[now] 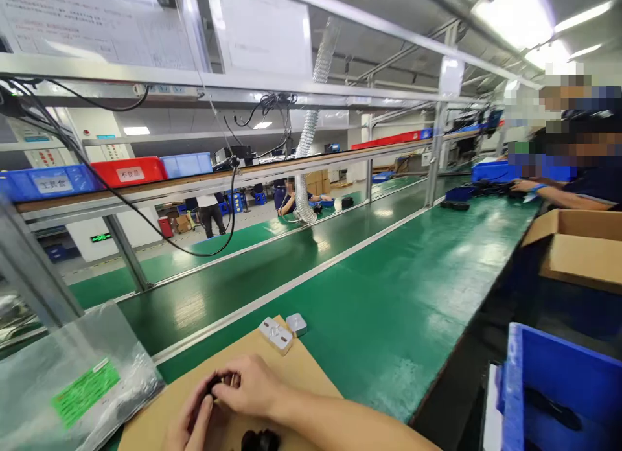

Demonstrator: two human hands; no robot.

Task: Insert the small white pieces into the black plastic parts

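Note:
Both of my hands meet over a brown cardboard sheet (311,368) at the front of the green bench. Between the fingertips of my left hand (192,415) and my right hand (250,386) is a small black part (214,383), mostly covered by the fingers; its kind cannot be made out. Below my right wrist lies another black object (261,440), cut off by the lower edge. Past my knuckles, a flat white piece with two slots (276,335) rests on the cardboard, and a small white square block (296,324) sits beside it.
A clear plastic bag with a green label (85,393) lies at left. A blue bin (515,373) holding a dark item stands at lower right, below an open cardboard box (587,250). Bins line the shelf (272,171) ahead. A co-worker's hand (525,186) is far right.

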